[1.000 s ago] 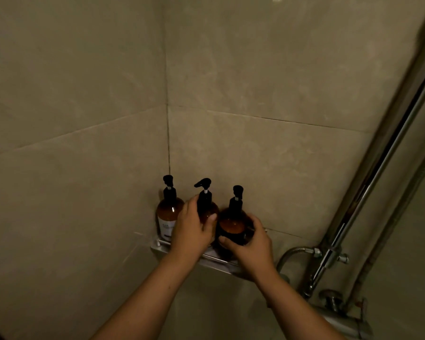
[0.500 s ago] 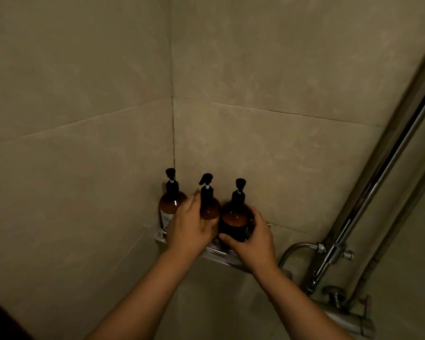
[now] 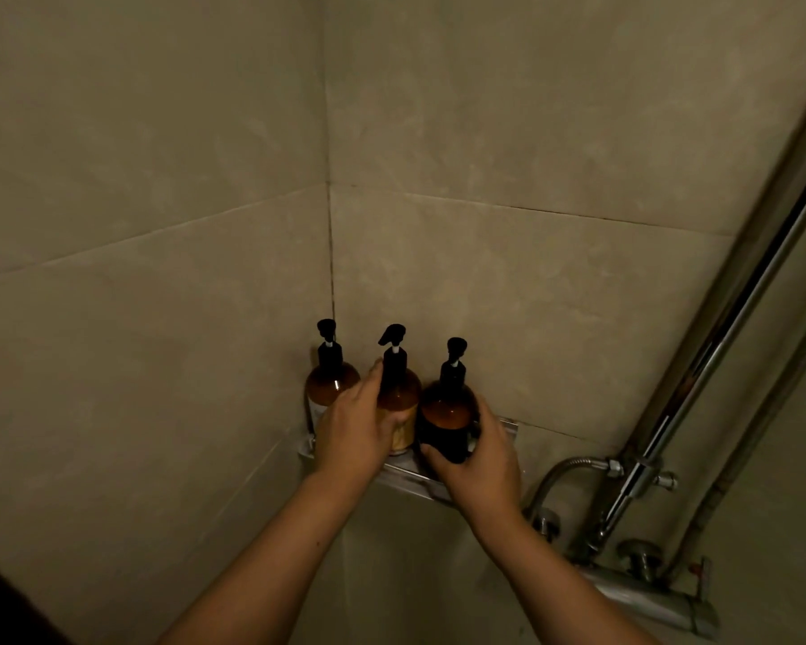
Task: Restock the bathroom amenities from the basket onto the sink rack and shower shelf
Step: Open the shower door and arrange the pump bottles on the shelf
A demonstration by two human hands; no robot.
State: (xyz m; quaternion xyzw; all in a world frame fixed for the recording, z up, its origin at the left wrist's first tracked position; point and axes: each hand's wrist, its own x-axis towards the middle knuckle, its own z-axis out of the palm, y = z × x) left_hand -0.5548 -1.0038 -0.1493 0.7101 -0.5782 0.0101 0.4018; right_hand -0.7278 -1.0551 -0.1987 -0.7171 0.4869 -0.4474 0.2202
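Note:
Three amber pump bottles with black pump heads stand in a row on the metal corner shower shelf [image 3: 508, 428]. The left bottle [image 3: 329, 386] stands free against the side wall. My left hand [image 3: 354, 430] wraps around the middle bottle [image 3: 399, 398], covering part of its pale label. My right hand [image 3: 482, 463] grips the lower body of the right bottle [image 3: 447, 416], which stands upright at the shelf's front. The basket is out of view.
Beige tiled walls meet in the corner behind the shelf. A chrome shower riser [image 3: 717, 351] runs diagonally at the right, with a flexible hose [image 3: 559, 472] and the mixer valve [image 3: 643, 593] below it.
Both hands stay on the same two bottles. The middle bottle has turned a little, so its pale label now shows beside my left hand.

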